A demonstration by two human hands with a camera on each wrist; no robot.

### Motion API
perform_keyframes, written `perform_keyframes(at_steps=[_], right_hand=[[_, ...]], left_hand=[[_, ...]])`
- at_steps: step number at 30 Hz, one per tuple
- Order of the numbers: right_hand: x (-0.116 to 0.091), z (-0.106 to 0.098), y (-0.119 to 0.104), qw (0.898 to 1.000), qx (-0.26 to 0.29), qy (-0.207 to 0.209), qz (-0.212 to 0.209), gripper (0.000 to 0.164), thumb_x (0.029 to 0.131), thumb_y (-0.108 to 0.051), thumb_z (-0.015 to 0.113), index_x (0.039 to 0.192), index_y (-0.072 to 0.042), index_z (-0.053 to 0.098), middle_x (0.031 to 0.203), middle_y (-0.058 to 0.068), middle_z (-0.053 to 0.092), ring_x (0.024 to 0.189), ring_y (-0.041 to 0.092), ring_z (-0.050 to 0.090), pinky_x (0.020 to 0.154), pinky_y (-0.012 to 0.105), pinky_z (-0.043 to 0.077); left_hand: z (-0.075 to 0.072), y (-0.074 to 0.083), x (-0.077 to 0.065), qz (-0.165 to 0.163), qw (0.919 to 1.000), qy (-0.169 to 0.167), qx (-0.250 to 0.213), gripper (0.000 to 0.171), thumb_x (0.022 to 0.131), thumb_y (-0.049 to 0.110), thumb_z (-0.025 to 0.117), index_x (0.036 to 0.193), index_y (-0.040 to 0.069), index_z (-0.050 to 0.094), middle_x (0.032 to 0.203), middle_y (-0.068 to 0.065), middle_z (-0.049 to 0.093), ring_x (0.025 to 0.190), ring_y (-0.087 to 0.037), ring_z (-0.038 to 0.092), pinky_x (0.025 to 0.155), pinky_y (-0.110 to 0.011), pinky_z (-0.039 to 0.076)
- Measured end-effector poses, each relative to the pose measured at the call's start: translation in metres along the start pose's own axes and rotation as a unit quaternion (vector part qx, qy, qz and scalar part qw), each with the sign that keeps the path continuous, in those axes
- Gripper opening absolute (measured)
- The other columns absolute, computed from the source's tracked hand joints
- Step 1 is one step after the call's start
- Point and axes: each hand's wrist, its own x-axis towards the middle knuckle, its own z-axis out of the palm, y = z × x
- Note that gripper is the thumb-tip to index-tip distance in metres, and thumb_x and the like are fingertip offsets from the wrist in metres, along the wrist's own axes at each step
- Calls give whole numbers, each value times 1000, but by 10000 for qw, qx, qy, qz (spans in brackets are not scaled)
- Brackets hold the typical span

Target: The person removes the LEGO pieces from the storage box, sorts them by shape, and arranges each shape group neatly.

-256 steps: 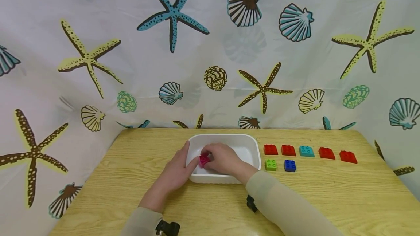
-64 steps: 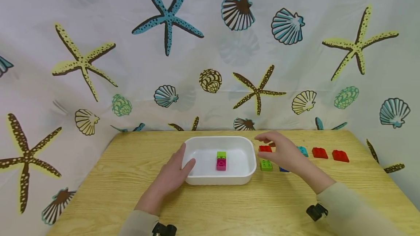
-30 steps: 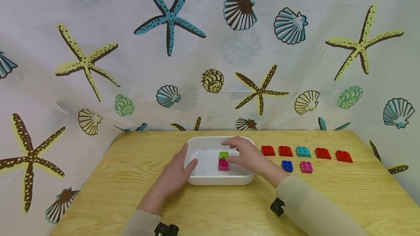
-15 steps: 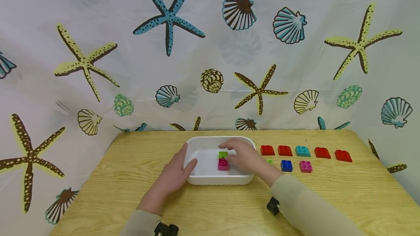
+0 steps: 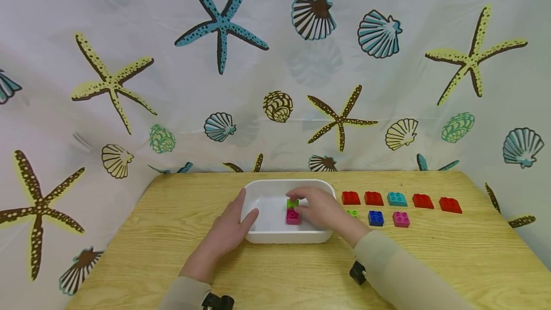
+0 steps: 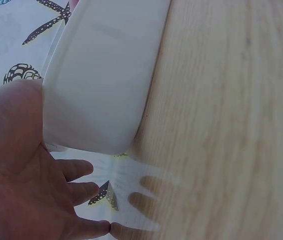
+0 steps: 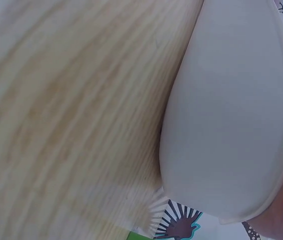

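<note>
My left hand (image 5: 230,221) lies along the left end of the white plastic tub (image 5: 289,238), thumb over the rim. In the left wrist view the fingers of that hand (image 6: 26,165) stretch straight past the tub's outer wall (image 6: 101,75). Inside the tub, a lime green toy building brick (image 5: 292,204) and a magenta one (image 5: 292,217) sit end to end. My right hand (image 5: 317,208) reaches over the right side and pinches the lime green brick between thumb and forefinger. In the right wrist view the tub wall (image 7: 226,110) hides most of that hand.
Right of the tub, a back row on the wooden table (image 5: 284,276) has several red bricks (image 5: 373,198) and a light blue one (image 5: 397,199). In front stand another lime brick (image 5: 353,213), a blue brick (image 5: 376,218) and a pink brick (image 5: 401,219). A patterned curtain (image 5: 258,147) closes the back.
The right hand has come from over the table's bricks into the tub and closed onto the lime green brick. A pink brick now stands beside the blue one. The left hand has stayed put.
</note>
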Motion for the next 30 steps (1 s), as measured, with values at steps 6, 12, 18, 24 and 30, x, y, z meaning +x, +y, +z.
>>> perform_keyframes(at_steps=[6,12,18,24,30], right_hand=[[1,1,-1,9999,-97,-6,59,40,107,-10,74,147,-12,71,144,6,72,140,29,63,121,50,47],[1,-1,-4,9998,-139,-38,142,39,109,-7,68,148,-12,70,153,9,66,148,32,56,125,52,42],[5,0,-4,9997,-127,-93,187,41,109,-5,67,149,-9,69,154,10,65,148,33,56,124,53,43],[10,1,-2,9994,-94,-66,332,41,110,-4,65,150,-9,69,153,10,66,148,32,56,124,51,43],[14,3,-1,9991,-35,-71,425,41,109,-3,66,149,-7,68,150,10,68,143,31,60,122,49,46]], left_hand=[[0,0,0,-15,10000,-11,3,83,117,44,49,177,3,8,180,-25,19,166,-49,15,128,-77,11],[1,-1,1,-50,10000,-26,47,84,117,44,49,177,3,6,181,-24,18,166,-48,15,128,-76,10],[2,0,1,-42,10000,-22,27,84,117,44,50,177,2,7,181,-25,19,166,-49,15,128,-77,10],[1,-1,1,-43,10000,-9,20,84,117,43,50,177,3,7,181,-24,18,166,-49,15,128,-77,9],[1,-2,1,-37,10000,-6,28,84,117,43,49,177,3,6,181,-24,18,166,-48,15,128,-77,9]])
